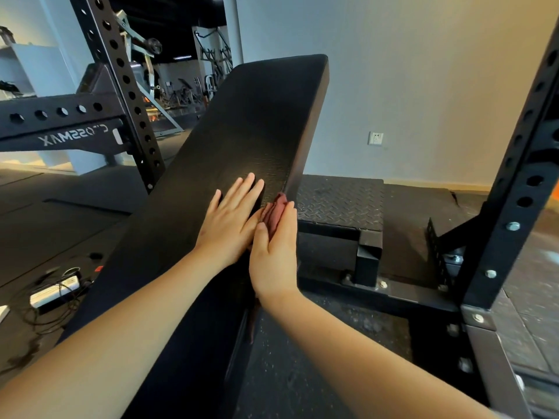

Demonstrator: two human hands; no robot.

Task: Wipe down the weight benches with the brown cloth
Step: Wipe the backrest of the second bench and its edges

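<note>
A long black padded weight bench (pixel 251 122) slopes up and away through the middle of the view. My left hand (pixel 233 219) lies flat on its top surface with straight fingers. My right hand (pixel 275 252) presses the bunched brown cloth (pixel 273 210) against the bench's right side edge, fingers straight along the cloth and thumb over its near side. A strip of the cloth hangs down below my right wrist beside the pad.
Black perforated rack uprights stand at left (pixel 121 86) and right (pixel 514 207). A diamond-plate step platform (pixel 341 204) sits right of the bench. A power strip with tangled cables (pixel 54 291) lies on the rubber floor at left. A wall with a socket (pixel 376 138) is behind.
</note>
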